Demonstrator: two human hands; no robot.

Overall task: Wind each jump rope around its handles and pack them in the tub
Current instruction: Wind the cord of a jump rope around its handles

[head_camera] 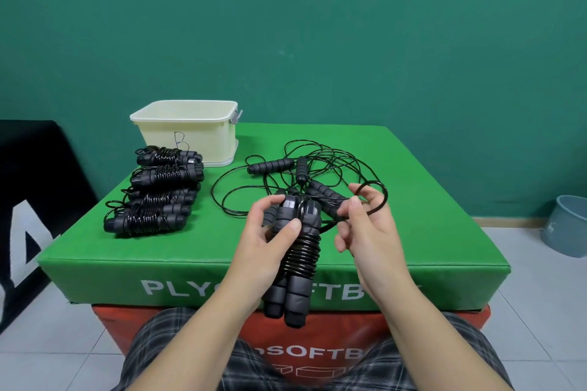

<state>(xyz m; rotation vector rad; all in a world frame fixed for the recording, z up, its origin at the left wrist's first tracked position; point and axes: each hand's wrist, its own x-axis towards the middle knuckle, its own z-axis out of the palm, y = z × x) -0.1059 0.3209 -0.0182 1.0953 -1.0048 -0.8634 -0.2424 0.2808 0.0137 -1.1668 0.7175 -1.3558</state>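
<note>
My left hand [268, 233] grips a pair of black foam handles [293, 267] held side by side, with black cord coiled tightly round their middle. My right hand [365, 225] pinches the last loop of that cord [379, 197] just right of the handles. Behind them, loose jump ropes [295, 168] lie tangled on the green box top. Several wound ropes [158, 194] lie in a row at the left. The cream tub [187, 130] stands at the back left, its inside hidden from here.
The green soft box [428, 232] sits on a red one [317, 346] between my knees. A blue bucket [568, 222] stands on the tiled floor at the right. A black padded block [28, 200] is at the left.
</note>
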